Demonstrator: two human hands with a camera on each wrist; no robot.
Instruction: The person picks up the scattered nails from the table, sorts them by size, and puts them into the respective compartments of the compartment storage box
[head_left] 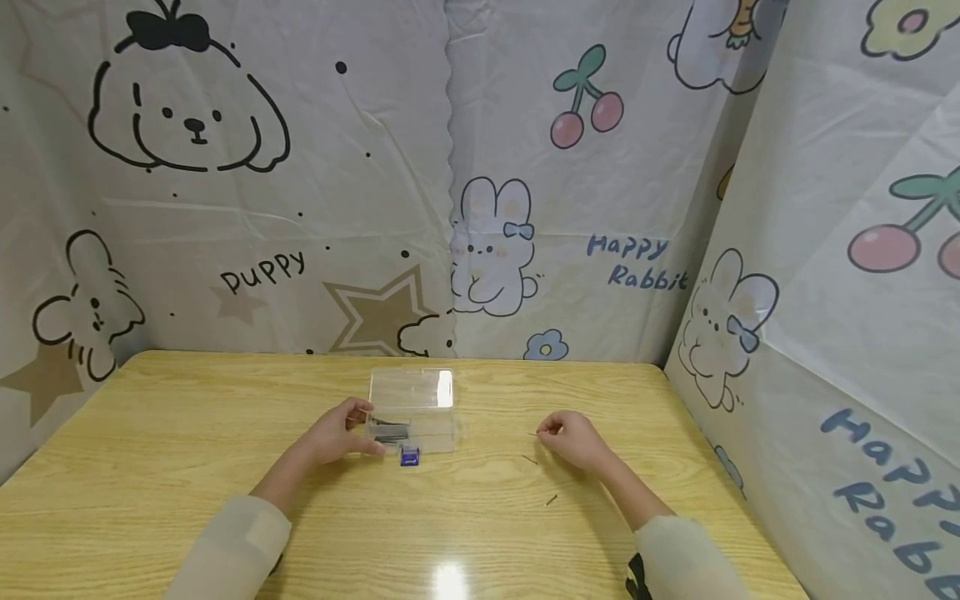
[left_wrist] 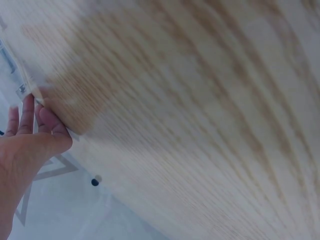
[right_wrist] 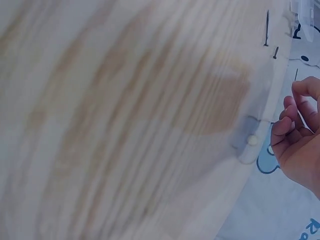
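Observation:
A clear plastic box (head_left: 431, 429) with its lid (head_left: 411, 389) raised stands on the table, dark thin pieces (head_left: 390, 432) lying in its left part. A blue latch (head_left: 409, 457) shows at its front. My left hand (head_left: 335, 433) grips the box's left side, thumb by the front corner and fingers farther back; the left wrist view shows this hand (left_wrist: 37, 132) too. To the right, my right hand (head_left: 573, 439) pinches a thin nail (right_wrist: 296, 74) between thumb and fingertip. Two more nails lie on the table near that hand, a longer nail (right_wrist: 266, 27) and a shorter nail (right_wrist: 275, 52).
The wooden table (head_left: 225, 417) ends at a printed cloth (head_left: 375, 192) hanging behind it. Another printed cloth (head_left: 832, 333) borders the right side.

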